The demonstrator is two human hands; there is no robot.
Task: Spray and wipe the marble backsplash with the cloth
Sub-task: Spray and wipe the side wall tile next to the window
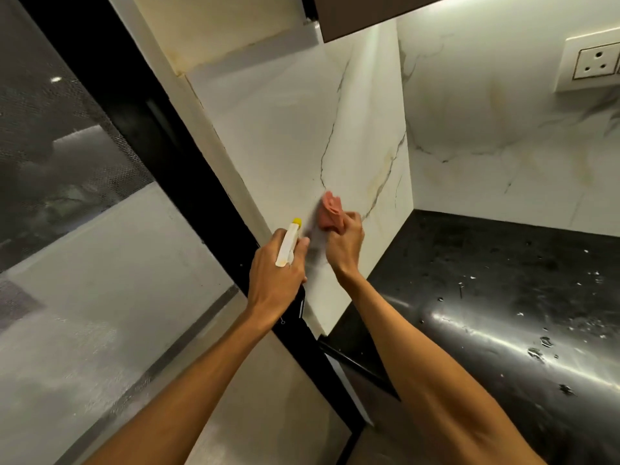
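Pink cloth [330, 213], bunched into a wad, lies against the marble backsplash [285, 139] at centre frame. The right grip [346, 243] is closed round its lower end, which I judge gives a firm pad for rubbing the veined side panel. Its edges look blurred, which suggests a wiping stroke. Just left of it, the left grip [278, 266] is wrapped round a spray bottle [288, 248]. The yellow nozzle [297, 222] points up at the same panel, likely so that spray lands where the cloth works. The black desk [503, 280] at lower right carries scattered droplets, probably overspray. A socket [593, 62] sits at upper right on the back wall, well apart from both grips.
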